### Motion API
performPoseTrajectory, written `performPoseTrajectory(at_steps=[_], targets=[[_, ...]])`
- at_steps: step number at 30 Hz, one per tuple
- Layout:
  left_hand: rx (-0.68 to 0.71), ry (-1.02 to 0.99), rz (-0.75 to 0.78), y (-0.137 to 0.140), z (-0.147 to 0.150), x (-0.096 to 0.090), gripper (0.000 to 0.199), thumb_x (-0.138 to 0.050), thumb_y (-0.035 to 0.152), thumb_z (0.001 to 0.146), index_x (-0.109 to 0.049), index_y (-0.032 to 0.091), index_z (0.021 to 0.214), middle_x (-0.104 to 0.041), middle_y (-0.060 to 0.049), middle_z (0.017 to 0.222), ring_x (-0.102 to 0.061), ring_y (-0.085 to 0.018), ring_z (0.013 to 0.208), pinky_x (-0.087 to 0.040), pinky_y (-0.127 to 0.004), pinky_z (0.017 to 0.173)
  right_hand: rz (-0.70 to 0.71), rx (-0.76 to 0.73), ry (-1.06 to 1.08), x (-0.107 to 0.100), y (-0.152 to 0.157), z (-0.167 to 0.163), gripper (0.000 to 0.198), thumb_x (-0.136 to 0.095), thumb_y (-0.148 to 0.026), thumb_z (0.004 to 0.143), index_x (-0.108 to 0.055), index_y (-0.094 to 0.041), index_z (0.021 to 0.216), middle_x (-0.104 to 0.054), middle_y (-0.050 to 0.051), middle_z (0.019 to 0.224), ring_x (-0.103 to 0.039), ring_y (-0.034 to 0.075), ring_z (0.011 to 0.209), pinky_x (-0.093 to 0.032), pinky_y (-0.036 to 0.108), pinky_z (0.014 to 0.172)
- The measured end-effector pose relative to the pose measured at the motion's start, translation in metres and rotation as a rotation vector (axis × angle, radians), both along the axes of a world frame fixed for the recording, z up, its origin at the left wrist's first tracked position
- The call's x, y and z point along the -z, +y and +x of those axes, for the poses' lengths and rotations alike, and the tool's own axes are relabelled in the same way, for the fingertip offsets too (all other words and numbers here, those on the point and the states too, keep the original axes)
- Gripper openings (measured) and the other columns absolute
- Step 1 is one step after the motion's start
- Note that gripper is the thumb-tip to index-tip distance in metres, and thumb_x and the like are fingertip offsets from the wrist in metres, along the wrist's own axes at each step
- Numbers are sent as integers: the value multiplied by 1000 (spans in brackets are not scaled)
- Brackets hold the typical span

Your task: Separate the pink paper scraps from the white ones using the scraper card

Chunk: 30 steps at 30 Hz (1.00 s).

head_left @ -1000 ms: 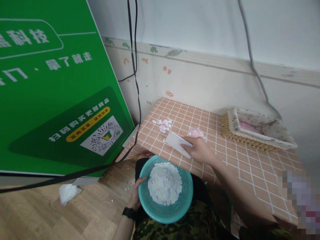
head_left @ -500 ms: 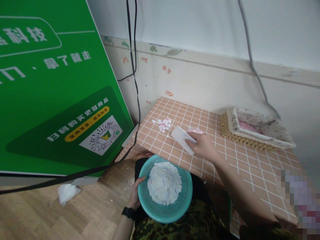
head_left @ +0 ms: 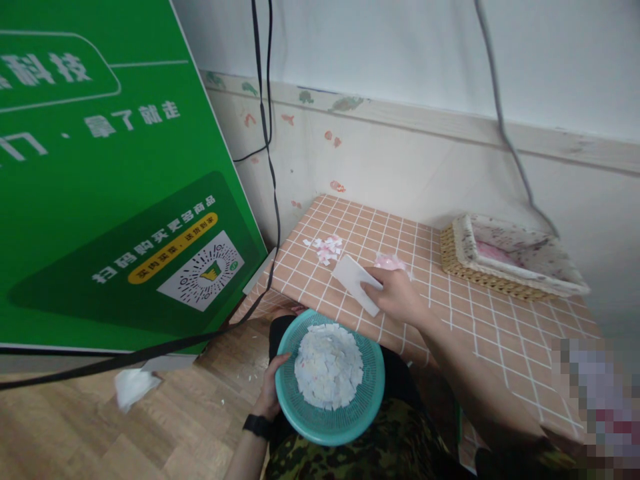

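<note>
My left hand (head_left: pixel 273 388) grips the left rim of a round teal colander (head_left: pixel 379 403), which rests in my lap below the table's front edge. A heap of small white paper-like scraps (head_left: pixel 327 367) fills its middle. Over the table, my right hand (head_left: pixel 397 293) holds a flat white rectangular scraper-like piece (head_left: pixel 354 283) between thumb and fingers, tilted toward the front edge. Just beyond it lies a small pile of white and pink scraps (head_left: pixel 327 249). Behind my right hand is a crumpled pinkish bundle (head_left: pixel 391 261), partly hidden by the hand.
The checked brown tablecloth (head_left: pixel 425 337) covers the table against the wall. A lined wicker basket (head_left: pixel 493 277) sits at right. On the left stand a large green panel (head_left: pixel 125 220) and a hanging black strap (head_left: pixel 275 193). White crumpled plastic (head_left: pixel 134 387) lies on the floor.
My right hand has moved slightly left and toward the table's front edge with the white piece, uncovering more of the pinkish bundle. My left hand and the colander stay put.
</note>
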<state>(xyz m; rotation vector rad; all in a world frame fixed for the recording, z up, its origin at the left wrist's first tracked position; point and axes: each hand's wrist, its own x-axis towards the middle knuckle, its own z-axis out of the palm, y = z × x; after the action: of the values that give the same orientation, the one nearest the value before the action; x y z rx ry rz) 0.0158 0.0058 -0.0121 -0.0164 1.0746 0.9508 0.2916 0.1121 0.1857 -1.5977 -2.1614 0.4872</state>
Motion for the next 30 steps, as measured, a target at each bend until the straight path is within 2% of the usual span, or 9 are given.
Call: performPoseTrajectory(at_steps=[5,18,30], targets=[[8,-15,10,-1,-1,1,18,-70,27,67,-72,10,74,-74,-9,68,-66,-22,59,-51,-35,66,20,36,-6,1,3,3,23,-47,-22,83,-66,-17,95,-66,4,77,-55,16,64,-34,27,57],[-20,5,16,-1,-2,5,16,-71,25,66,-71,10,75,-74,-8,67,-65,-21,59,-51,-33,64,12,20,-55,1,-8,-3,17,-46,-22,83,-63,-18,84,-65,4,71,-54,15,61,-33,26,55],[-19,16,17,1,0,-2,17,-71,24,65,-72,10,75,-74,-8,66,-65,-22,58,-50,-34,65,50,-109,-331,-14,-2,-11,23,-40,-18,84,-61,-16,94,-63,7,67,-52,16,58,-28,29,53]])
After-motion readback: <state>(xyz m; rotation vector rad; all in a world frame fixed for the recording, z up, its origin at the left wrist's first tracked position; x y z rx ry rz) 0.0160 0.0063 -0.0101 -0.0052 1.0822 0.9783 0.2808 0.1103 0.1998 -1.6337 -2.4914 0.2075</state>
